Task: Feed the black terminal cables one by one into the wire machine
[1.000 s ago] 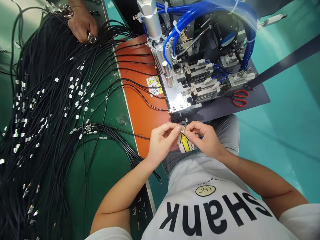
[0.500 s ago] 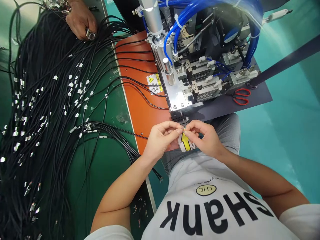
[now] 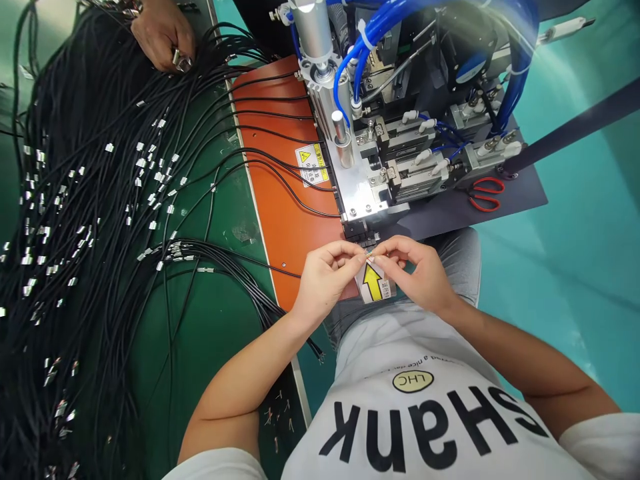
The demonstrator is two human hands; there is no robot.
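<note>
My left hand [image 3: 327, 275] is closed in a pinch on the end of a black cable [image 3: 273, 266], which runs in from the bundle on the left and passes beneath that hand. Fine coloured wires [image 3: 370, 254] show between my fingertips. My right hand [image 3: 419, 272] pinches these wires from the other side, its fingertips almost touching the left ones. Just below the fingertips is a label with a yellow arrow [image 3: 373, 283]. The machine's front block [image 3: 361, 230] stands right beyond my hands. How the wires lie inside the pinch is hidden.
Several black cables lead across the orange plate [image 3: 270, 200] into the machine [image 3: 357, 190]. A heap of cables with silvery ends [image 3: 75, 200] covers the green table [image 3: 225, 340]. Another person's hand [image 3: 165, 37] rests at its far side. Red-handled scissors [image 3: 486, 195] lie right of the machine.
My hands keep their pinch at nearly the same place, and the right fingers have shifted slightly on the wires. The view has moved a little. The other person's hand stays at the heap.
</note>
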